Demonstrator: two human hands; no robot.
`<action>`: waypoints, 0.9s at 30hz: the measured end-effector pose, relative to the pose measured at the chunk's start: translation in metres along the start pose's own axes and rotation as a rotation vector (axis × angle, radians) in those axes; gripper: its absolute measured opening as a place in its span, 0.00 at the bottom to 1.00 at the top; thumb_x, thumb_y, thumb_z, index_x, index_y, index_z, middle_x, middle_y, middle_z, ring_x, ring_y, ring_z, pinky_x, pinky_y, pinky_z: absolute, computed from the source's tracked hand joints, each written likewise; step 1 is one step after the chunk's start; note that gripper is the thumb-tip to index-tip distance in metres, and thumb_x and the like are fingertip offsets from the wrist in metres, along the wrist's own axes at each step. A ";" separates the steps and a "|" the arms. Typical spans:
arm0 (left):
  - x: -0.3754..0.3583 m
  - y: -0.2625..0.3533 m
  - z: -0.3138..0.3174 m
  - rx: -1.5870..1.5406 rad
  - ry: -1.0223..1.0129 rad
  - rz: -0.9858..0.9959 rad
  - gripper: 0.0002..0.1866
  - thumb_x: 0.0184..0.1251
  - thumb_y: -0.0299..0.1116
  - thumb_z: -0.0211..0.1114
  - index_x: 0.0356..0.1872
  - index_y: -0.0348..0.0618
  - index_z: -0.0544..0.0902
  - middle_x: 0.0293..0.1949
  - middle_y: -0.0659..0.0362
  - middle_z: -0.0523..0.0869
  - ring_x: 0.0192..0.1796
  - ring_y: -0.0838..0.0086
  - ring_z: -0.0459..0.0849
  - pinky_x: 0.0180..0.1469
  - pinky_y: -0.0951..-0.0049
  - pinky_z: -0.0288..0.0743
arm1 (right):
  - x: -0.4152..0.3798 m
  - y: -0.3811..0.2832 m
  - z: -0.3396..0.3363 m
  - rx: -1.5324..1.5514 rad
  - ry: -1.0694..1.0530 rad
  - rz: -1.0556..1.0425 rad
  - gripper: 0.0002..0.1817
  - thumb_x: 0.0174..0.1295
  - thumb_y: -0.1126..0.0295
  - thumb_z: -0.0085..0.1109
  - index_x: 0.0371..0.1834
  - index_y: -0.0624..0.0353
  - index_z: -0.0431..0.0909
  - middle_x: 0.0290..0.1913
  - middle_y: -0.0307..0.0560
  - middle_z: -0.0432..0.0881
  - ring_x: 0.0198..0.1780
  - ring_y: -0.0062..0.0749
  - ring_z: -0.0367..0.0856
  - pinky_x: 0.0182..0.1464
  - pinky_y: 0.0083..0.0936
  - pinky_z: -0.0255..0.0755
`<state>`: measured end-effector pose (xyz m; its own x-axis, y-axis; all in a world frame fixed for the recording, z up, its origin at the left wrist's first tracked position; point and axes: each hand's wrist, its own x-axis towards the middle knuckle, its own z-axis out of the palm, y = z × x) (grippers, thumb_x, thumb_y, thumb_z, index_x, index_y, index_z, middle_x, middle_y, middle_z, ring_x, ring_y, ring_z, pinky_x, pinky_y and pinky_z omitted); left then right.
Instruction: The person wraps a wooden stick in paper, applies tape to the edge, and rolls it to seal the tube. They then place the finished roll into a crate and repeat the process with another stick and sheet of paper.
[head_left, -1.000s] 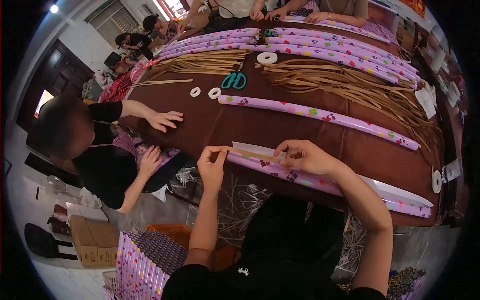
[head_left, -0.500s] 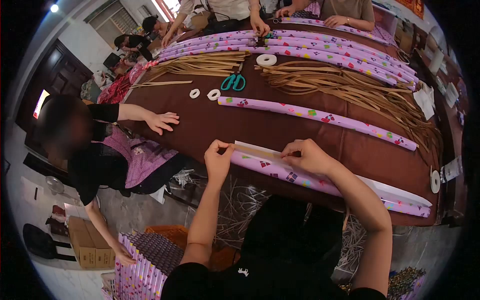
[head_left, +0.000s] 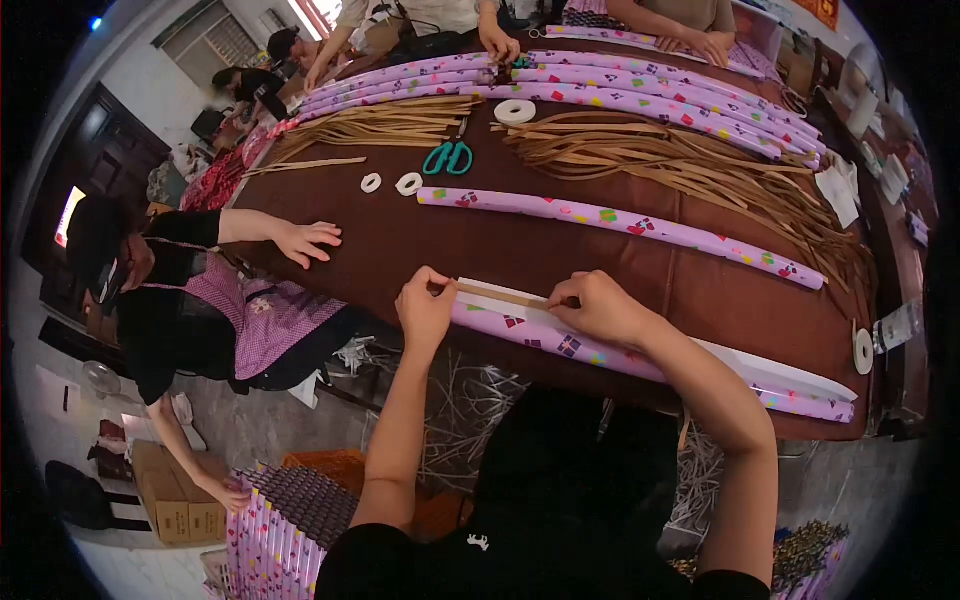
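A purple patterned paper roll (head_left: 570, 345) with a raised white edge lies along the table's near side. A tan strip (head_left: 500, 294) runs along that white edge between my hands. My left hand (head_left: 426, 308) pinches the strip's left end at the roll's left tip. Further right, my right hand (head_left: 598, 308) is closed on the same strip, its thumb and forefinger together. Beyond them rests a finished-looking purple roll (head_left: 620, 222). Teal scissors (head_left: 447, 158) and white tape rolls (head_left: 409, 184) are near its left end.
Tan strips (head_left: 640, 165) and several purple rolls (head_left: 660, 95) cover the brown table's (head_left: 380, 240) far side. At left, a co-worker's hand (head_left: 305, 242) rests on the table; their other hand touches stacked rolls (head_left: 275, 530). More people work across the table. A tape roll (head_left: 863, 352) sits far right.
The whole view has shifted slightly, moving the scene left and up. My right hand has slid a little left along the strip. My left hand keeps its hold at the end.
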<state>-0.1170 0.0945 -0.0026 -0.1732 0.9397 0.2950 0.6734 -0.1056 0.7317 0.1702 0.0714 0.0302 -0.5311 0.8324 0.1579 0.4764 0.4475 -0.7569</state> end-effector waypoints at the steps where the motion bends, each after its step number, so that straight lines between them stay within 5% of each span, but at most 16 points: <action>1: 0.000 0.001 -0.001 0.053 -0.014 0.000 0.10 0.56 0.33 0.72 0.29 0.39 0.80 0.26 0.50 0.86 0.34 0.54 0.87 0.37 0.59 0.77 | 0.000 0.000 0.000 -0.007 -0.005 0.010 0.08 0.56 0.73 0.63 0.37 0.63 0.86 0.35 0.57 0.86 0.38 0.50 0.85 0.44 0.39 0.78; 27: 0.008 0.014 -0.009 0.146 -0.129 -0.046 0.09 0.59 0.34 0.71 0.30 0.41 0.80 0.23 0.51 0.84 0.31 0.56 0.86 0.36 0.58 0.76 | 0.001 0.001 0.003 0.070 0.032 0.064 0.09 0.54 0.73 0.65 0.37 0.63 0.88 0.35 0.57 0.87 0.37 0.46 0.87 0.43 0.35 0.79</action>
<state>-0.1152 0.0974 0.0154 -0.1189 0.9774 0.1748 0.7655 -0.0218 0.6431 0.1683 0.0721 0.0276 -0.4784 0.8689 0.1271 0.4578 0.3703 -0.8083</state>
